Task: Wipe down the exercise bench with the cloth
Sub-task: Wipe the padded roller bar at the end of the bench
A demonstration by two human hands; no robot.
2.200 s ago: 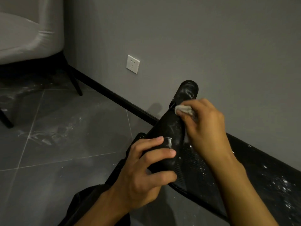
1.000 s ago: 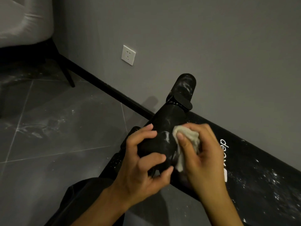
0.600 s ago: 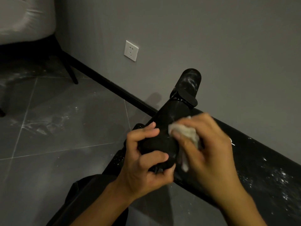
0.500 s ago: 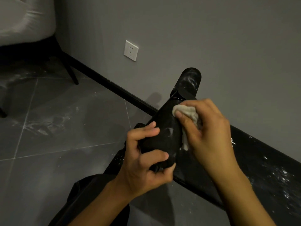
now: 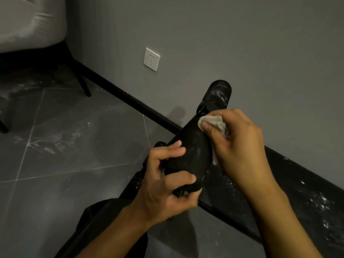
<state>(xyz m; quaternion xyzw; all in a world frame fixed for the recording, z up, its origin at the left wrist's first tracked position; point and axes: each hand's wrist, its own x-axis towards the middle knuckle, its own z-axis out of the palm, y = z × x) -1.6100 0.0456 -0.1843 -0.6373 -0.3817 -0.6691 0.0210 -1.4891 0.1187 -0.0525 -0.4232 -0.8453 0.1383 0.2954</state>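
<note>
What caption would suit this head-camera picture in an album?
Left hand grips the bench's black padded roller while the right hand presses a crumpled cloth against it.

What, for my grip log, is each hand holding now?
Left hand: grips the black padded bench roller.
Right hand: pinches the crumpled off-white cloth against it.

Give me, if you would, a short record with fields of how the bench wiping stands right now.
left hand: grips the near end of the black padded roller
right hand: presses the cloth on the roller's far part
bench: black, white specks on its right part
surroundings: wall socket, chair, dusty tiled floor
</note>
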